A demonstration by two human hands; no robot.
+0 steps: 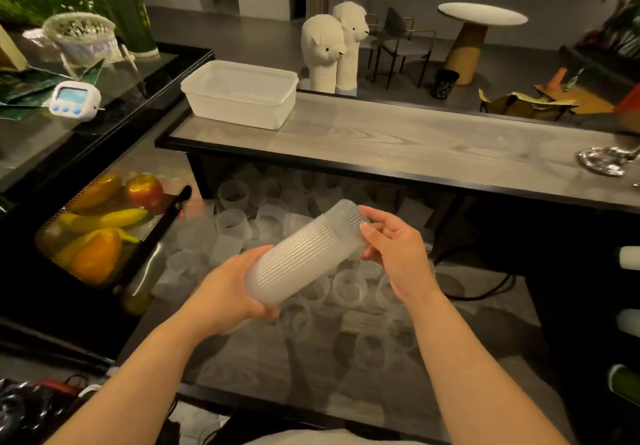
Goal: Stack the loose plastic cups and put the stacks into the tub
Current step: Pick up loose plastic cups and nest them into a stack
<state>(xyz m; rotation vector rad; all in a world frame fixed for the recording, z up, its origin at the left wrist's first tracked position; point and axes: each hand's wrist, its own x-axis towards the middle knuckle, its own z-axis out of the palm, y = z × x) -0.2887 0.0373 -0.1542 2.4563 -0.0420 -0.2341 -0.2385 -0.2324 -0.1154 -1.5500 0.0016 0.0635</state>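
On the lower shelf, loose cups crowd toward its back edge. The left hand grips the stack above them; the right hand pinches its top cup. The tub sits at the upper counter's left end, and a skewed top cup could slip off.

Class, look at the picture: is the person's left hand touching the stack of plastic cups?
Touching. The head view shows the left hand wrapped round the lower end of the stack of cups, fingers curled under it with no gap.
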